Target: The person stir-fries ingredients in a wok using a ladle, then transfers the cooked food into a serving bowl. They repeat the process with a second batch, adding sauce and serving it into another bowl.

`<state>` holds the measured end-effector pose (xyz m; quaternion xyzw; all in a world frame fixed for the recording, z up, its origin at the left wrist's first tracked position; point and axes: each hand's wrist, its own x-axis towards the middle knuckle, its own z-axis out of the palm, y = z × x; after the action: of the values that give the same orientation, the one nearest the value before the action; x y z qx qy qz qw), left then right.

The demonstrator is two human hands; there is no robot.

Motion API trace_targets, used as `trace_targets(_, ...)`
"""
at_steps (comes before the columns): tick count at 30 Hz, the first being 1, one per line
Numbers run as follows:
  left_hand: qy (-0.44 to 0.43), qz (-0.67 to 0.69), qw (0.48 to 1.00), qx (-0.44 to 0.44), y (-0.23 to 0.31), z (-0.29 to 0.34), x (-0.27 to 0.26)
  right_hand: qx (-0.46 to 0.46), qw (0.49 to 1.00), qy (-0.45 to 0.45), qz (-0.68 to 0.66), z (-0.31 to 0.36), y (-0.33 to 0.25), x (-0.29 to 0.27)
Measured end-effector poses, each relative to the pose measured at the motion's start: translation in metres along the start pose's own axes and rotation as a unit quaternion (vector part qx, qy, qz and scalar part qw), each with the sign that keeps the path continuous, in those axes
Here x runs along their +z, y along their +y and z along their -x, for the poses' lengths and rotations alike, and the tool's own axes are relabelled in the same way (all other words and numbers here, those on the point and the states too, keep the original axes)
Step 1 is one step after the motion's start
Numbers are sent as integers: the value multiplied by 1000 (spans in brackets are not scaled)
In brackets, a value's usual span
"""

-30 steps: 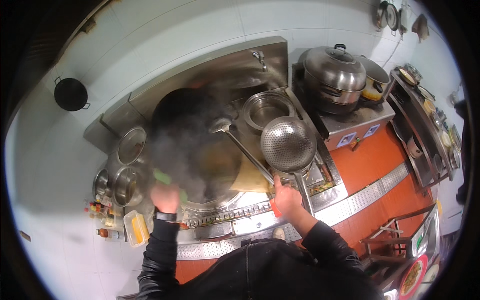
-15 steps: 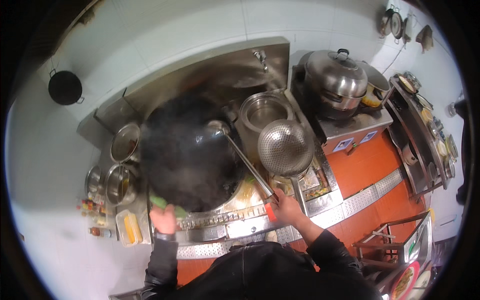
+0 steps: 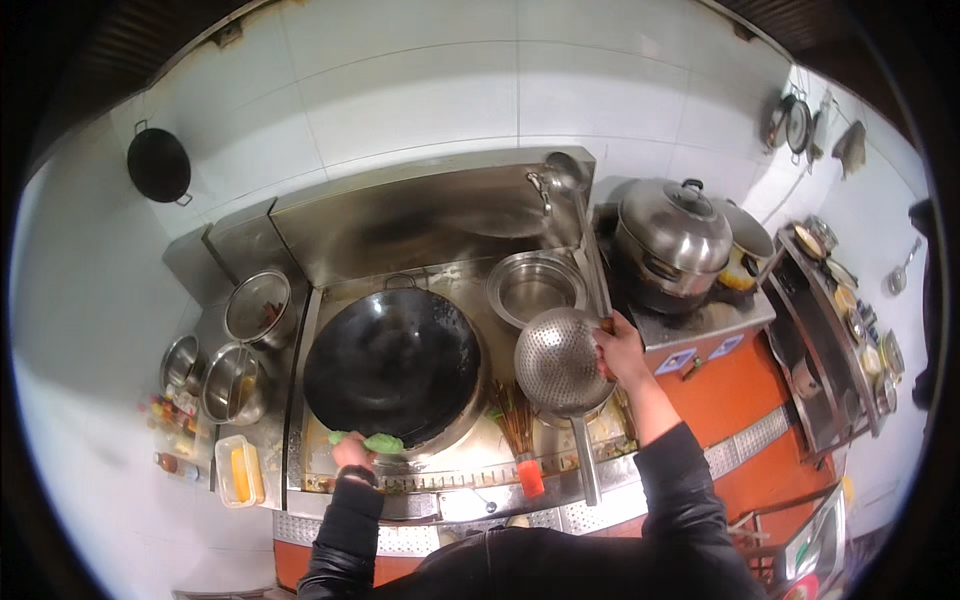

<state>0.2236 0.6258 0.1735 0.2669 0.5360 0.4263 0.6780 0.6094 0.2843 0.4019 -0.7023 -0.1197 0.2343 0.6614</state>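
Observation:
A black wok [image 3: 392, 350] sits on the stove, its dark inside showing and some light glinting off it. At the wok's near left rim, my left hand [image 3: 352, 453] is closed on a green cloth [image 3: 383, 442] pressed against the edge. My right hand [image 3: 624, 350], off to the right, grips the handle of a ladle [image 3: 567, 172], whose bowl points up and away near the tap. Just left of that hand is a perforated strainer [image 3: 560, 362] with a steel handle, resting over a container. A bamboo wok brush [image 3: 517, 425] with a red end lies between wok and strainer.
A round steel pot [image 3: 537, 290] is set into the counter behind the strainer. To the right stands a large lidded steamer pot [image 3: 674, 235]. On the left are steel bowls [image 3: 235, 383] and a plastic tub [image 3: 239, 470] with something yellow. A tap [image 3: 540, 190] projects from the backsplash.
The ladle has left the wok and swung up to the right with my right hand. Thick steam over the wok has thinned away. My left hand still holds the cloth at the rim.

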Motion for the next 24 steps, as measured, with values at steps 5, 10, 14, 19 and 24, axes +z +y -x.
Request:
trace_targets(5,10,-138,990,8,19,37,19,-46,997,35,52,15,16,-32)
trace_targets(10,93,-273,900,326,27,77,21,57,989,-12,138,-3,49,-46)
trace_targets(14,-85,-498,654,563,40,119,8,133,958,-139,211,-84,50,-47)
trace_targets(19,-184,-615,516,567,65,130,10,358,923,-143,-17,-159,51,-1)
trace_targets(24,-240,-634,497,542,85,109,13,413,798,-187,-397,-141,62,39)
